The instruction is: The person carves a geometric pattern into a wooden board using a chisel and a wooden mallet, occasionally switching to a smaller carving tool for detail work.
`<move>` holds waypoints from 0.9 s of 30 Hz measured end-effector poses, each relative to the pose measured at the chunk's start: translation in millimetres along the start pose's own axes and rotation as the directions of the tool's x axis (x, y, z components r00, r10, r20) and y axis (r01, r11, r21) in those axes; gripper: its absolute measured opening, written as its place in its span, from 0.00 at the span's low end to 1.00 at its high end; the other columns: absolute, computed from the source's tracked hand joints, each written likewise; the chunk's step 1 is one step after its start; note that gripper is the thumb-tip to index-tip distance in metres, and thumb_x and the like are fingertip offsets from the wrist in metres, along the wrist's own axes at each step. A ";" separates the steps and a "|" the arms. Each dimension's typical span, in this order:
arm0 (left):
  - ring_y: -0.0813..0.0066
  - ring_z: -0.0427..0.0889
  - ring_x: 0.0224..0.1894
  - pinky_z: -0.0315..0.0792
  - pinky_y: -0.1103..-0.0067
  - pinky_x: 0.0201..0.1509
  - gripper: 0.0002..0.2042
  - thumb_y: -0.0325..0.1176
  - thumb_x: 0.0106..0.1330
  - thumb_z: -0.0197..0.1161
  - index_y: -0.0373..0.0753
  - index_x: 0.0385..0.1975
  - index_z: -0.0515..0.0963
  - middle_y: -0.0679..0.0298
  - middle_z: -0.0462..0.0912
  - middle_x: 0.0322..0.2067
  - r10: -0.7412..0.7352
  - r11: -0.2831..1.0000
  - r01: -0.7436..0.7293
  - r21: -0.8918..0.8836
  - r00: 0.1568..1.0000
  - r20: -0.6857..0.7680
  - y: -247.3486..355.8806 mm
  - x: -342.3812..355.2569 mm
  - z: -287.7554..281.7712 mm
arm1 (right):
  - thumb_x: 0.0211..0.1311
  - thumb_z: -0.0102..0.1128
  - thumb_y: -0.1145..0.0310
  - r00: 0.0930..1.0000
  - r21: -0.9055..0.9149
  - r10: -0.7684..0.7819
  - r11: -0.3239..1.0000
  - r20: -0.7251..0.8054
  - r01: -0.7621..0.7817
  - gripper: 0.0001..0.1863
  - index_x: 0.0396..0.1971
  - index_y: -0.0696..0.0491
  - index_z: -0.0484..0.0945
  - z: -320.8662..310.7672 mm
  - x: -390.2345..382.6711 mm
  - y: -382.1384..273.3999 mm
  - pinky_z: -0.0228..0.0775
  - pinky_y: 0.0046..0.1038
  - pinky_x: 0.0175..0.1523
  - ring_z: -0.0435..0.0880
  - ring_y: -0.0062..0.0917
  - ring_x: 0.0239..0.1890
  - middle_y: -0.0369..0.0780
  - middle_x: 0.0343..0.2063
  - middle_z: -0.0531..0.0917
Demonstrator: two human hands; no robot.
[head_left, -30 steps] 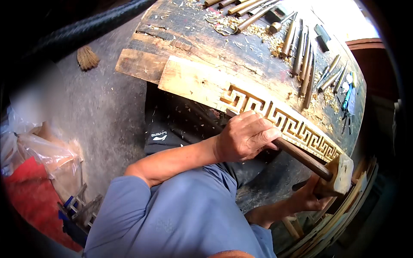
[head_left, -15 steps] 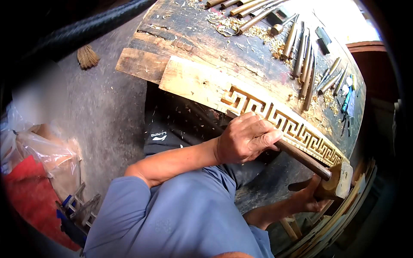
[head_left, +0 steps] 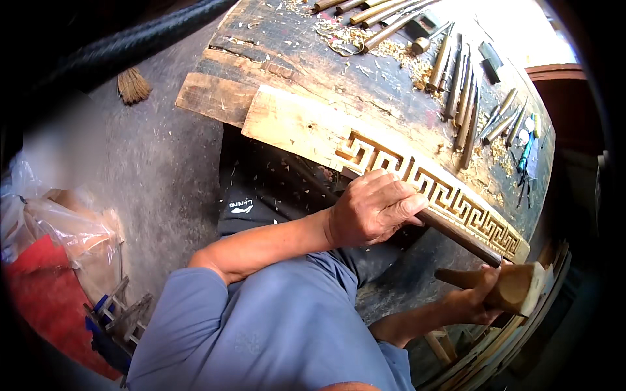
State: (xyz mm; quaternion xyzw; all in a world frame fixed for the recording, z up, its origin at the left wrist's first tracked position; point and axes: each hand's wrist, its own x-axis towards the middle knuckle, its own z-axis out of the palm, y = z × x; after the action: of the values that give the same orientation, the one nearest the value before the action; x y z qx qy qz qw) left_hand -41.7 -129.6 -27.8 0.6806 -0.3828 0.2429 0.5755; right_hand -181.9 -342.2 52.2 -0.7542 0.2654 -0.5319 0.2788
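My left hand (head_left: 377, 208) is closed round a wood-handled chisel (head_left: 460, 236). The chisel's blade end meets the near edge of a pale board (head_left: 293, 120) carved with a fretwork of angular, key-like grooves. My fist hides most of the blade. At the lower right, my right hand (head_left: 475, 301) grips a wooden mallet (head_left: 518, 289) by its handle. The mallet's head stands a little apart from the butt of the chisel handle. The carved board lies along the near edge of the workbench (head_left: 306, 65).
Several carving tools (head_left: 463, 98) lie on the bench among wood shavings (head_left: 414, 65). A plain plank (head_left: 212, 98) sticks out past the bench's left end. Boards (head_left: 482, 355) are stacked at the lower right. On the floor are a brush (head_left: 134, 86) and plastic bags (head_left: 72, 215).
The mallet in my right hand has swung back from the chisel's butt, downward and to the right. My left hand and the chisel have stayed nearly in place.
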 end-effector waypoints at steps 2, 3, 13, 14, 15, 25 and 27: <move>0.67 0.83 0.33 0.74 0.70 0.33 0.22 0.29 0.61 0.77 0.33 0.57 0.84 0.60 0.86 0.42 0.027 0.999 -0.026 0.044 1.000 -0.006 -0.3 -0.6 -2.6 | 0.62 0.77 0.73 0.984 -0.095 -0.163 0.981 0.070 0.169 0.26 0.59 0.68 0.83 3.5 -9.4 7.4 0.88 0.36 0.54 0.92 0.36 0.49 0.52 0.51 0.90; 0.69 0.82 0.32 0.73 0.72 0.32 0.21 0.30 0.63 0.76 0.33 0.56 0.84 0.61 0.85 0.41 0.085 0.994 -0.086 0.069 0.996 0.024 1.7 -1.4 -5.9 | 0.62 0.77 0.73 0.965 -0.181 -0.237 0.950 0.113 0.255 0.26 0.59 0.65 0.84 5.7 -13.1 11.1 0.88 0.35 0.53 0.91 0.34 0.50 0.50 0.53 0.90; 0.73 0.80 0.33 0.73 0.75 0.34 0.17 0.26 0.70 0.69 0.35 0.58 0.83 0.65 0.82 0.41 0.137 0.989 -0.130 -0.070 0.985 0.108 25.3 -4.2 -1.6 | 0.70 0.71 0.74 0.848 0.225 0.395 0.844 0.353 -0.487 0.19 0.57 0.64 0.82 15.7 -21.1 1.8 0.77 0.21 0.44 0.85 0.21 0.38 0.43 0.42 0.88; 0.71 0.82 0.36 0.75 0.72 0.37 0.17 0.24 0.71 0.66 0.36 0.59 0.83 0.63 0.83 0.42 0.080 0.996 -0.076 -0.043 0.993 0.085 23.4 1.1 -4.3 | 0.69 0.72 0.74 0.840 0.157 0.361 0.878 0.405 -0.453 0.18 0.56 0.63 0.83 14.3 -22.4 4.4 0.77 0.22 0.44 0.85 0.20 0.38 0.43 0.43 0.89; 0.68 0.83 0.37 0.76 0.70 0.38 0.18 0.21 0.69 0.67 0.37 0.58 0.83 0.61 0.85 0.43 0.020 0.996 -0.017 -0.090 0.999 0.031 19.8 7.1 -8.6 | 0.69 0.73 0.73 0.847 0.212 0.336 0.868 0.412 -0.448 0.17 0.54 0.63 0.84 17.4 -29.3 7.2 0.77 0.22 0.45 0.85 0.20 0.39 0.43 0.43 0.90; 0.73 0.91 0.40 0.85 0.76 0.47 0.13 0.26 0.83 0.61 0.32 0.62 0.74 0.55 0.90 0.41 -0.450 0.882 0.395 -0.256 0.866 -0.217 -22.6 23.5 -72.3 | 0.64 0.77 0.77 0.812 0.161 0.338 0.874 0.476 -0.458 0.17 0.51 0.62 0.85 49.9 -36.1 -19.3 0.79 0.24 0.44 0.87 0.21 0.36 0.40 0.35 0.90; 0.70 0.93 0.43 0.86 0.76 0.47 0.12 0.23 0.81 0.63 0.32 0.59 0.74 0.56 0.91 0.39 -0.480 0.876 0.461 -0.144 0.865 -0.149 -20.8 27.5 -92.1 | 0.62 0.78 0.77 0.826 0.163 0.314 0.888 0.468 -0.430 0.18 0.51 0.62 0.85 56.0 -37.1 -20.9 0.79 0.24 0.44 0.88 0.21 0.36 0.40 0.36 0.90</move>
State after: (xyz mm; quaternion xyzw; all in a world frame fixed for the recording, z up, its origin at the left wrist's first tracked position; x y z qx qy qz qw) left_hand 1.3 -46.0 1.3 0.6978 -0.1637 0.1355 0.6840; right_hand -137.4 -293.9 27.0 -0.7419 0.2680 -0.3176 0.5262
